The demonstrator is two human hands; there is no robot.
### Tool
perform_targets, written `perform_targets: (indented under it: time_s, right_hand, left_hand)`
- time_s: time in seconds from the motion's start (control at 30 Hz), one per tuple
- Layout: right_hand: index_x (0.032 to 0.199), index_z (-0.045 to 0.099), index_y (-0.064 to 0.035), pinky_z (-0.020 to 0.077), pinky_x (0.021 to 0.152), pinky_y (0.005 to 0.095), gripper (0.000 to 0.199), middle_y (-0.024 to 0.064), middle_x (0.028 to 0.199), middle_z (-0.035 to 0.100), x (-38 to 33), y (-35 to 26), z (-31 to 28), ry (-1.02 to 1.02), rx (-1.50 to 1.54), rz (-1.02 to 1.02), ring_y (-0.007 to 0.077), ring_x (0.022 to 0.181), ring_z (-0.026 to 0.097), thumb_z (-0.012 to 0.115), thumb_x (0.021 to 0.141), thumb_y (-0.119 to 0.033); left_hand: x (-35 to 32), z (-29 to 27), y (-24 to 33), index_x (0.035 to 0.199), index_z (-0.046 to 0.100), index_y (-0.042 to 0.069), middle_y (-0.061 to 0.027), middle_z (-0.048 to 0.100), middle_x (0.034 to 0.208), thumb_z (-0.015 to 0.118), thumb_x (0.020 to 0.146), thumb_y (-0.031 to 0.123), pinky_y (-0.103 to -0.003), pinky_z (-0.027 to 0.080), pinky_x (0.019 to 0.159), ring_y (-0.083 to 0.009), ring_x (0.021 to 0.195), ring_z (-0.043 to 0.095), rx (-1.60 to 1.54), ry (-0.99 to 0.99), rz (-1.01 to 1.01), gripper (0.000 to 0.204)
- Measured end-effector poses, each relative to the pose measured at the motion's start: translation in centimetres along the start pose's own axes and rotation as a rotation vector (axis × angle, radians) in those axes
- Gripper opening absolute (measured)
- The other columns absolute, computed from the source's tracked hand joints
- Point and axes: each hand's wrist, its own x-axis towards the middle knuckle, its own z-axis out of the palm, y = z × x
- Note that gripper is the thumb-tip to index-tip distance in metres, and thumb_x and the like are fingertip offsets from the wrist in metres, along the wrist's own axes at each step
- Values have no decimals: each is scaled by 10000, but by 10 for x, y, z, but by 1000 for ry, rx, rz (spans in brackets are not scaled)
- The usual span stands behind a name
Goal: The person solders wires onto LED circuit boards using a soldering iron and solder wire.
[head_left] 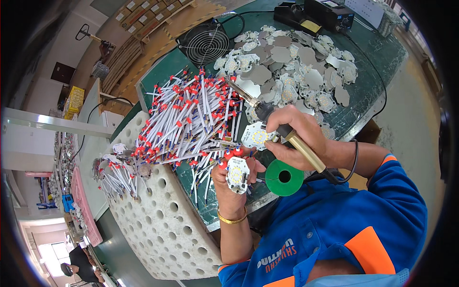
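Observation:
My right hand [301,136] is closed around a soldering iron [307,153], whose tip points up and left toward a heap of white wires with red connectors [186,119]. In my left hand [228,189] is a small white LED board [237,175], with several red connectors bunched by the fingers. Another LED board [257,136] lies between the two hands, touching or close to my right fingertips; I cannot tell whether they grip it. Just below my right hand sits a green solder spool [272,180]. Loose LED boards [306,67] are heaped beyond the iron.
A fan with a round wire guard [205,45] stands behind the wires. Across the far side are a black soldering station [330,14] and an iron stand [291,16]. A white perforated board [158,220] at left carries wired boards [122,165]. The iron's cord [355,162] loops by my right wrist.

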Motion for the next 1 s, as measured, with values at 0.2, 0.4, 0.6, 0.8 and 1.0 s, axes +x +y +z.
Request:
perform_targets:
  time_s: [0.2,0.4,0.6,0.8,1.0]
  right_hand:
    - [939,459,-75,441,532,285,364,74,833,539,2,-1,0,-9,26,19,216,602,567,653,645,16]
    - [932,463,-75,449,578,302,361,81,842,540,1,1,0,-30,32,55,243,670,574,663,642,6]
    - [931,467,-75,448,578,312,355,82,836,542,2,5,0,-79,48,26,257,671,569,656,643,12]
    - [935,472,-78,449,567,323,355,82,836,556,2,6,1,-87,61,4,272,668,571,649,642,17]
    - [929,477,-74,453,571,320,349,81,839,564,0,3,2,-92,60,16,269,676,577,677,651,-5]
  left_hand:
    - [2,1,4,975,570,-40,-120,604,641,559,814,15,-182,336,402,-92,461,493,3,-51,-27,170]
    - [3,8,8,853,562,-17,-119,589,619,557,816,39,-184,324,387,-98,441,465,31,4,-34,67]
    - [6,5,6,760,564,13,-94,571,595,581,806,93,-175,329,390,-91,442,472,73,14,-57,94]
    - [7,8,9,770,579,14,-62,564,588,619,773,67,-166,316,389,-69,445,471,164,66,-97,66]
    - [0,10,10,789,586,23,-38,564,590,628,754,30,-164,300,390,-66,448,467,88,101,-147,55]
